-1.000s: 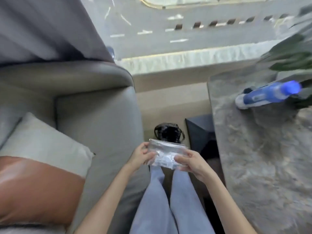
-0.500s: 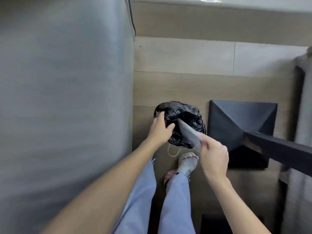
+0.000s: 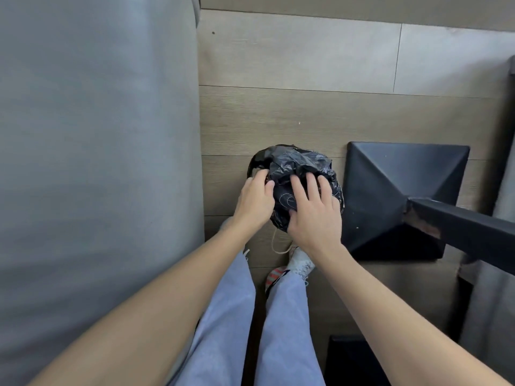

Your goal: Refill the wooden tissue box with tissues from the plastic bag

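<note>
Reaching down past the knees, both bare hands meet on a black plastic bag (image 3: 301, 168) that lines a small round bin on the floor, a little above the middle of the view. The left hand (image 3: 255, 203) curls its fingers over the bag's rim at the bin's 9 o'clock side, gripping the crumpled plastic there. The right hand (image 3: 313, 215) lies flat on top of the bag with fingers spread and slack, pressing on it rather than closing around anything. Whether any tissue or wrapper is under that palm cannot be told, and the wooden tissue box is out of view. At 3 o'clock from the bin, just beside it, stands a black pyramid-shaped table base (image 3: 404, 196), with a dark post (image 3: 459, 227) running from its peak toward the right edge. At 6 o'clock from the bin a thin pale cord (image 3: 277, 247) loops on the floor near a grey and orange shoe (image 3: 292, 267), and the legs below wear light blue trousers (image 3: 281, 324). At 9 o'clock a grey sofa side (image 3: 97, 162) fills the left of the view. Wood-look floor planks (image 3: 292, 65) stretch toward 12 o'clock.
</note>
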The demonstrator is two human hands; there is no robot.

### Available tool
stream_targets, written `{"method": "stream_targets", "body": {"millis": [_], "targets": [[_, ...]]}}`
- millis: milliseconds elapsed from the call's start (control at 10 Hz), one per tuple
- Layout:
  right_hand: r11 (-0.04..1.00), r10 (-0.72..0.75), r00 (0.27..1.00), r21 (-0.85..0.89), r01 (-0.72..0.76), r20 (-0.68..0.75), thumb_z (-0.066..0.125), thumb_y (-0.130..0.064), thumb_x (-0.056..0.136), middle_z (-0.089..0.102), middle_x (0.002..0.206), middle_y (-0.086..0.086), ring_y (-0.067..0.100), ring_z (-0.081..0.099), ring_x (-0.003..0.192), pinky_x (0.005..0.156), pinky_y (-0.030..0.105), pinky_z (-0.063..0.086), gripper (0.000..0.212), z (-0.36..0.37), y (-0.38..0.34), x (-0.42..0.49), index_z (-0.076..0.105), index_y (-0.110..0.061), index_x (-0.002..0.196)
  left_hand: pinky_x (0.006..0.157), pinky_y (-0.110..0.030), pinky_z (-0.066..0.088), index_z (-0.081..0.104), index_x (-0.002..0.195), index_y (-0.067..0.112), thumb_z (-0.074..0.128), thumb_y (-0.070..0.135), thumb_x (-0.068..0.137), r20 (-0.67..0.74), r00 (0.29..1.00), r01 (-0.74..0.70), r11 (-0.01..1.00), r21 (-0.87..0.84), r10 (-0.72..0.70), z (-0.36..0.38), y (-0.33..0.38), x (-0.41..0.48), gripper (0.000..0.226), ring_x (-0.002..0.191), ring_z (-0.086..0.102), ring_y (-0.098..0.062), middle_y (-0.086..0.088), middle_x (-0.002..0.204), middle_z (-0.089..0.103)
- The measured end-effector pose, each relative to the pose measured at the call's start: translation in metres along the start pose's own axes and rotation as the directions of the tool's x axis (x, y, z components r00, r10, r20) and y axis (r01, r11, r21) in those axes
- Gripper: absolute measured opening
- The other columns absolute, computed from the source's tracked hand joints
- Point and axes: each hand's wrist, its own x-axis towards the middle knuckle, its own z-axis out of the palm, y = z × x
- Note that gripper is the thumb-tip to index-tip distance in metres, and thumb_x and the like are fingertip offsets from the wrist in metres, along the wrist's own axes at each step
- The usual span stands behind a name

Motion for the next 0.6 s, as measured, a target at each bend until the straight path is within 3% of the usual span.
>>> {"method": "stream_targets", "body": {"millis": [100,200,400,500,600], "targets": [[0.993,0.071,0.978,0.11,-0.05,-0.198,0.05,-0.029,0.082,0.026,0.162,0.01,0.031,0.022,0.149,0.113,0.043,0.031,0.078,0.007,-0.014,-0.017,0.024,-0.018,0.155,0.104,-0.04,0.042,0.042,0.142,0.014,0.037,0.023,0.103,0.016,1.0,0.017,1.0,-0.001,-0.017,-0.002,0.001,0.002,0.04,0.125,0.05,-0.03,-0.015,0.136,0.052],[0.994,0.04,0.976,0.107,-0.017,-0.215,0.048,-0.034,0.088,0.015,0.165,0.011,0.032,0.011,0.152,0.121,0.048,0.019,0.077,0.026,-0.02,-0.022,0.017,-0.017,0.157,0.107,-0.044,0.042,0.044,0.14,0.018,0.038,0.025,0.102,0.028,0.999,0.041,0.998,-0.056,-0.04,0.0,-0.001,0.005,0.04,0.124,0.052,-0.03,-0.013,0.136,0.054],[0.991,0.064,0.992,0.124,-0.05,-0.111,0.046,-0.042,0.09,0.01,0.166,0.009,0.031,0.005,0.153,0.123,0.052,0.011,0.079,0.048,-0.021,-0.009,0.012,-0.019,0.157,0.109,-0.046,0.04,0.041,0.143,0.024,0.038,0.03,0.1,0.047,0.996,0.085,0.992,-0.092,-0.081,-0.001,-0.008,0.005,0.044,0.128,0.051,-0.028,-0.009,0.139,0.053],[0.984,0.081,0.99,0.167,-0.062,-0.113,0.044,-0.046,0.09,0.006,0.166,0.008,0.031,0.001,0.153,0.123,0.051,0.007,0.08,0.032,-0.023,-0.015,0.008,-0.024,0.158,0.114,-0.041,0.03,0.025,0.151,0.027,0.037,0.035,0.099,0.033,0.996,0.08,0.995,-0.063,-0.078,-0.014,0.002,-0.002,0.053,0.14,0.037,-0.025,-0.007,0.152,0.039],[0.989,0.044,0.998,0.145,-0.039,-0.034,0.039,-0.051,0.092,-0.004,0.166,0.009,0.033,-0.009,0.152,0.123,0.053,0.003,0.078,0.013,-0.021,-0.051,0.004,-0.029,0.157,0.112,-0.044,0.032,0.018,0.152,0.027,0.034,0.033,0.1,0.015,0.999,0.027,0.996,0.088,-0.028,-0.029,0.011,-0.036,0.055,0.139,0.037,-0.03,-0.009,0.154,0.034]]}}
